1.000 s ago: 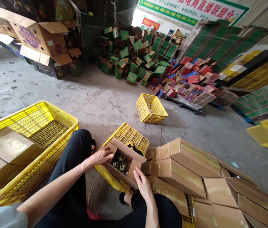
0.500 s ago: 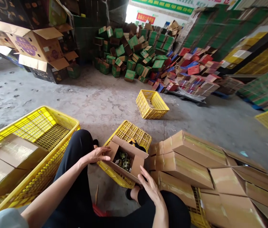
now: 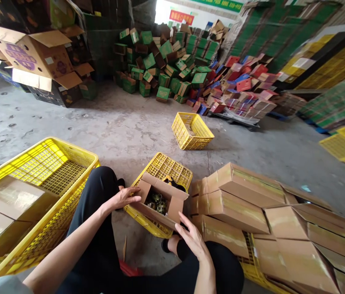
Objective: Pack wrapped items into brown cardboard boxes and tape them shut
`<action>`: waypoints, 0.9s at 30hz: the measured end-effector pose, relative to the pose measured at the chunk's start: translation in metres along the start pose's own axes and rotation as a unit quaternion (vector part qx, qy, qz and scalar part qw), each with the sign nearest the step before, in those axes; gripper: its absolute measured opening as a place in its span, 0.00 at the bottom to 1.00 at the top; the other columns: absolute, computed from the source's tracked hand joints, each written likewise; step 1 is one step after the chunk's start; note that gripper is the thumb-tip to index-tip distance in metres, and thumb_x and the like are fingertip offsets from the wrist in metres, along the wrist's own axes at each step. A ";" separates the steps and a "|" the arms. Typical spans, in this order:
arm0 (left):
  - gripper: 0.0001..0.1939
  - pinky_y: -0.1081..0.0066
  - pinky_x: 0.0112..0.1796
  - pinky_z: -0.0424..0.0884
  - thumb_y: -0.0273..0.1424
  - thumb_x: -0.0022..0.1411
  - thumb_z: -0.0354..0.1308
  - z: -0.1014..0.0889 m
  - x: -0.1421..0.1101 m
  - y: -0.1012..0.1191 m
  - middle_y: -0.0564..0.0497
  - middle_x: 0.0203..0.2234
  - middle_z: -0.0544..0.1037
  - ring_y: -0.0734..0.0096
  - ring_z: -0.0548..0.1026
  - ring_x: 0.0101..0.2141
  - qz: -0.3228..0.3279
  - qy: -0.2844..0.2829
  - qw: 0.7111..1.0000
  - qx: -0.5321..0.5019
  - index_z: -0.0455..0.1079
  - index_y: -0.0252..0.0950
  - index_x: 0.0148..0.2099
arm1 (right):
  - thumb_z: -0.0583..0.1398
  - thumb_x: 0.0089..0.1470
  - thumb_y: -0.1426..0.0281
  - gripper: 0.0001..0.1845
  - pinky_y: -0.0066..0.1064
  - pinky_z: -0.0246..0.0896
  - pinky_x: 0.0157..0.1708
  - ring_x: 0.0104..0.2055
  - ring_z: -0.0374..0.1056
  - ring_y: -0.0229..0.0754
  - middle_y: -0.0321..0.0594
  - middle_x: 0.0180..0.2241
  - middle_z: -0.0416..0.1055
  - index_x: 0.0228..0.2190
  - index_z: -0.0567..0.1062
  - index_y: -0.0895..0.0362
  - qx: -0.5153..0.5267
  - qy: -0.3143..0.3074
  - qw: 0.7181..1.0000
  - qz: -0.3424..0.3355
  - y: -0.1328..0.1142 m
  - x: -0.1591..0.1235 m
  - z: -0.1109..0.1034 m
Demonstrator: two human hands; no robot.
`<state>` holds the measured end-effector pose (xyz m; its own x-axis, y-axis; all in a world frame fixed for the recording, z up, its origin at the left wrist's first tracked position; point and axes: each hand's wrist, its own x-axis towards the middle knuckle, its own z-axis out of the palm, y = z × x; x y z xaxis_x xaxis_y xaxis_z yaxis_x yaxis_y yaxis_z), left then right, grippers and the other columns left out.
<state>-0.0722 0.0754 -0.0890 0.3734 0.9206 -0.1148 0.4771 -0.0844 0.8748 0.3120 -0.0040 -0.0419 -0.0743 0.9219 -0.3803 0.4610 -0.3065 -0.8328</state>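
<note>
An open cardboard box [image 3: 175, 207] rests on an upturned yellow crate [image 3: 169, 165] between my legs, its flaps spread. Inside it lie several dark green items in shiny clear wrapping [image 3: 156, 203], too small to make out. At the box's left end is my left hand [image 3: 123, 198], fingers stretched out along the flap. My right hand [image 3: 192, 237] is beside the right end, fingers extended and apart, fingertips near or against the flap. A black and yellow object [image 3: 174, 184], perhaps a tape dispenser, sits behind the box on the crate, partly hidden by the back flap.
Left of me stands a large yellow crate [image 3: 74, 147] with taped cartons [image 3: 13, 198] in it. Closed cartons [image 3: 242, 204] are stacked at my right. A small yellow crate [image 3: 192, 130] stands ahead on the floor. Piles of green boxes [image 3: 163, 93] and red boxes [image 3: 243, 83] lie beyond.
My right hand's fingers have come off the right flap and spread out more. My left hand has slid slightly outward on the left end. The view has tilted down a little.
</note>
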 end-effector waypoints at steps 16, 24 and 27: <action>0.28 0.61 0.53 0.75 0.48 0.67 0.59 0.001 0.000 -0.007 0.43 0.53 0.82 0.53 0.80 0.51 -0.026 0.049 0.998 -0.038 0.76 0.35 0.60 | 0.60 0.53 0.45 0.43 0.44 0.67 0.63 0.63 0.71 0.57 0.55 0.60 0.74 0.60 0.75 0.61 -0.001 0.087 0.996 0.007 0.018 0.026 0.007; 0.22 0.68 0.45 0.75 0.40 0.62 0.61 0.003 0.007 -0.010 0.43 0.43 0.85 0.56 0.82 0.43 -0.093 0.095 0.991 0.004 0.81 0.31 0.53 | 0.57 0.53 0.45 0.39 0.50 0.66 0.63 0.58 0.75 0.59 0.55 0.52 0.81 0.55 0.78 0.59 -0.063 0.140 0.988 -0.005 0.034 0.040 0.006; 0.22 0.69 0.44 0.73 0.38 0.62 0.61 0.005 0.009 -0.012 0.44 0.41 0.85 0.58 0.82 0.41 -0.102 0.098 0.990 0.010 0.80 0.32 0.54 | 0.58 0.51 0.45 0.38 0.51 0.68 0.61 0.55 0.77 0.59 0.54 0.49 0.82 0.53 0.78 0.58 -0.063 0.158 0.985 -0.010 0.039 0.043 0.006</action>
<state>-0.0704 0.0828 -0.1028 0.1062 0.9755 -0.1924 0.5428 0.1053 0.8332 0.3209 0.0225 -0.0933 0.1844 0.9615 -0.2038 0.5706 -0.2736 -0.7743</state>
